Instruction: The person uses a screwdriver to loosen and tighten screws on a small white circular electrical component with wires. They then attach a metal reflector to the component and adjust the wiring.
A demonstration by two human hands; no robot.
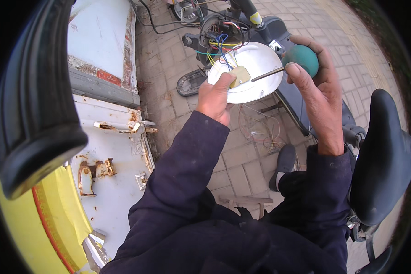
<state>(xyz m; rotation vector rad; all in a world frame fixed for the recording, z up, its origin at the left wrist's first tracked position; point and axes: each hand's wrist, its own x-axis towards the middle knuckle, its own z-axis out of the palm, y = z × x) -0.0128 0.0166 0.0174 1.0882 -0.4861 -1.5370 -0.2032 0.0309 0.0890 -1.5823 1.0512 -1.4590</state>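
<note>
Over the paving [237, 182], my left hand [214, 99] pinches the beige module [242, 77] against the white cover [266, 59], right hand [323, 89] holding the green-handled screwdriver [302, 59]; cover looks light, stiff, maybe brittle: I'd grip its edge.

From the wearer's head, our left-side fisheye camera looks steeply down and forward; we see the left hand [214, 99] near, its grip above the frame's centre. Below that grip, the wearer's dark sleeves [182, 153] enter from the lower edge; left of it, a black ribbed cylinder [39, 100] looms close to the lens; beyond the grip, paving [347, 43] lies farther off.
</note>
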